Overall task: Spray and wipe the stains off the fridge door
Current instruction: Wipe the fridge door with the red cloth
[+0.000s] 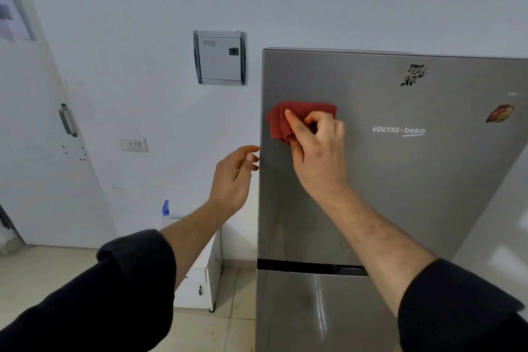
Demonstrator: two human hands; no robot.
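The right hand (pixel 320 148) presses the red cloth (pixel 285 120), bunched in curled fingers, to the upper left of the fridge door (pixel 400 180); the left hand (pixel 234 177), fingers loosely bent, holds nothing at its edge. Wiping seems underway, with the dark marks (pixel 414 76) above not yet reached. Behind, the spray bottle (pixel 165 213) stands on a white cabinet (pixel 200 280).

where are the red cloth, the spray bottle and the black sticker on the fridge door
red cloth (pixel 275 123): head view, on its bare folded left part
spray bottle (pixel 165 206): head view, on its blue trigger head
black sticker (pixel 415 75): head view, on the middle of its print
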